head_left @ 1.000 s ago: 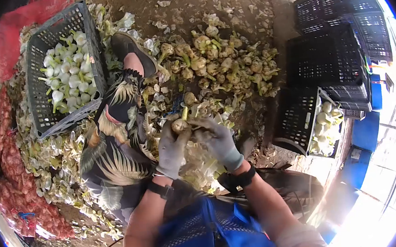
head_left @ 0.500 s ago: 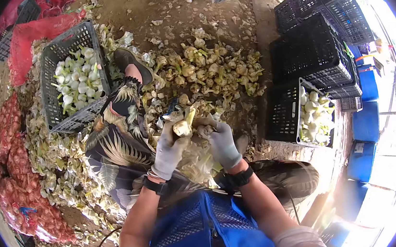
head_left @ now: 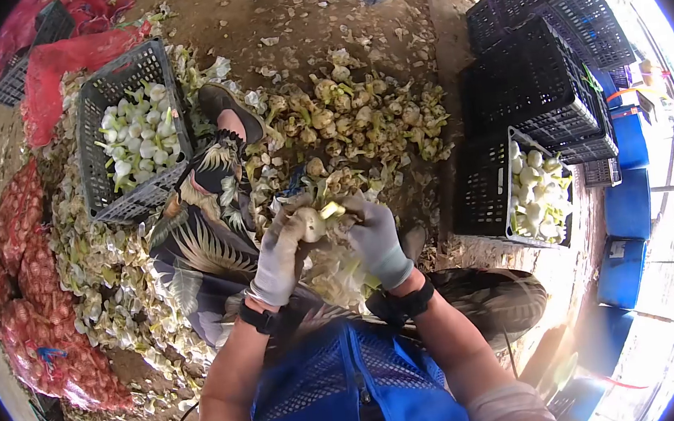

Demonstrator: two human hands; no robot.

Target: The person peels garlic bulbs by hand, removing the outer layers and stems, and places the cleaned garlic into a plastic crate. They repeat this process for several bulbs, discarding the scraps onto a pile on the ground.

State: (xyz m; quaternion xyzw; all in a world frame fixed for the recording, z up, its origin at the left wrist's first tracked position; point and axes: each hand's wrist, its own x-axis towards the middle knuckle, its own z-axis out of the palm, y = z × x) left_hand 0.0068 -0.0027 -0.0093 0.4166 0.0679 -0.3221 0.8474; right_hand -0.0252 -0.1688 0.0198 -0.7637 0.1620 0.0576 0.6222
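Observation:
A pale, round bulb [head_left: 311,225] with a short green shoot, onion or garlic by its look, is held in my gloved left hand [head_left: 279,258], fingers curled round it. The shoot points right, toward my gloved right hand [head_left: 379,247]. That hand's fingers are bent and closed close by the shoot's end; what they pinch is hidden. Loose papery skins [head_left: 335,272] lie below the hands, between my legs. In front is a heap of unpeeled, yellow-brown bulbs [head_left: 368,113].
A black crate [head_left: 92,166] of cleaned white bulbs stands at left, beside red mesh sacks [head_left: 42,299] of bulbs. At right, another crate [head_left: 479,195] holds white bulbs, next to stacked black crates [head_left: 517,85] and blue containers [head_left: 628,204]. Skins [head_left: 115,283] litter the ground.
The bulb has turned in my left hand: its shoot pointed upward before and now points right. My right hand's fingers have come to the shoot's end. The view has shifted slightly.

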